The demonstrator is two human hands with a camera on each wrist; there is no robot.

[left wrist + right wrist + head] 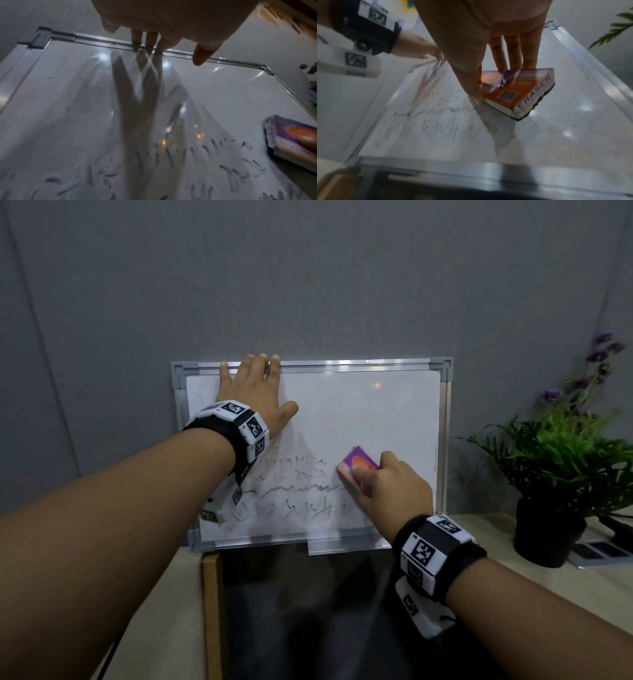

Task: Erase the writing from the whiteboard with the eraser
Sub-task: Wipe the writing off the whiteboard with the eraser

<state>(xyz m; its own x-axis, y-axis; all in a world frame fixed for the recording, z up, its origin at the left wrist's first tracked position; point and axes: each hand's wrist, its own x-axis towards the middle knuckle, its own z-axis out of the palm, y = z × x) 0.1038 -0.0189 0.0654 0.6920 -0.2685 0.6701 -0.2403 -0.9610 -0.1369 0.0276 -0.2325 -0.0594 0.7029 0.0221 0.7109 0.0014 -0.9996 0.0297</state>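
Observation:
A silver-framed whiteboard [359,405] leans upright against the grey wall. Smeared dark writing [294,491] covers its lower left part; the upper area is wiped. My right hand [390,487] grips a purple and orange eraser [356,465] and presses its felt side on the board, just right of the writing. In the right wrist view the eraser [522,92] sits between thumb and fingers. My left hand [253,392] lies flat on the board's upper left, fingertips hooked over the top frame edge [120,44]. The eraser [295,142] shows at the left wrist view's right edge.
A potted green plant with purple flowers [555,460] stands on the beige table at the right, close to the board. A dark glass panel with a wooden edge [301,611] lies in front of the board. A small device [603,549] rests by the pot.

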